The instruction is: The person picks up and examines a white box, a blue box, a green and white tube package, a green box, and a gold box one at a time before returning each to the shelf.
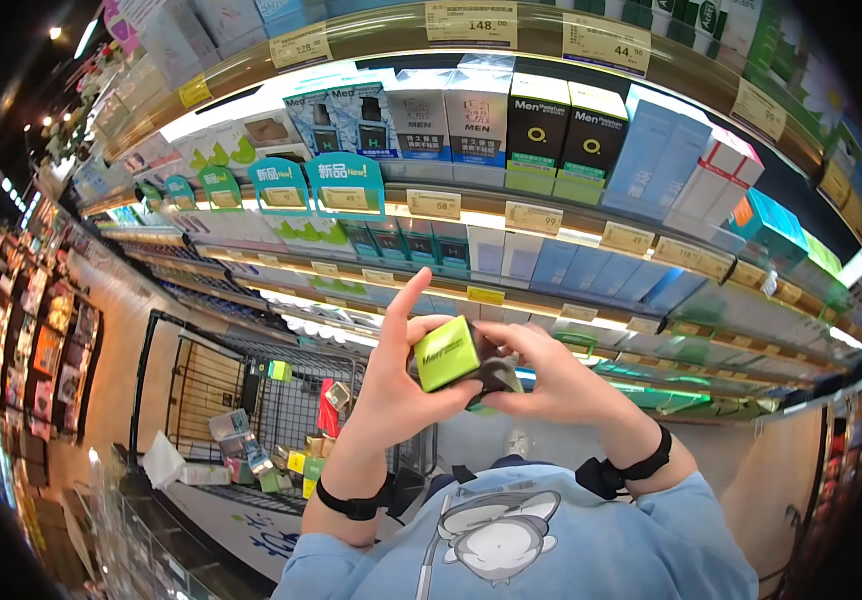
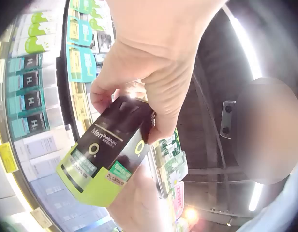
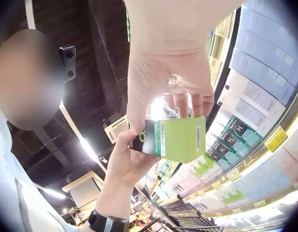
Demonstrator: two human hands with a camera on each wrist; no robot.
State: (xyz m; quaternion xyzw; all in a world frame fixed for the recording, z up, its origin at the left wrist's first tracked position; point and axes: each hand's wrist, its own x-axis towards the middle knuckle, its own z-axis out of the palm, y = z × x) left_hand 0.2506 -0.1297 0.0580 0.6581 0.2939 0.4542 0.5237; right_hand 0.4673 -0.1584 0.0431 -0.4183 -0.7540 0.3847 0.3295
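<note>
Between my two hands is a black and lime-green box (image 1: 449, 355) lettered "Men", with its green end tilted up toward the head camera. My left hand (image 1: 396, 375) grips the end at the left, thumb along the underside and index finger pointing upward. From the other side my right hand (image 1: 543, 375) holds it between thumb and fingers. Seen from the left wrist, the box (image 2: 108, 150) shows a yellow-green ring logo and "OIL CONTROL" on its sides. A barcode marks the green end of the box (image 3: 185, 140) in the right wrist view.
Shelves of boxed goods with price tags (image 1: 536, 217) rise in front. Similar black boxes (image 1: 538, 125) stand on an upper shelf. A black wire shopping cart (image 1: 191, 350) with several packages stands at the left. Another display rack (image 1: 46, 350) lies farther left.
</note>
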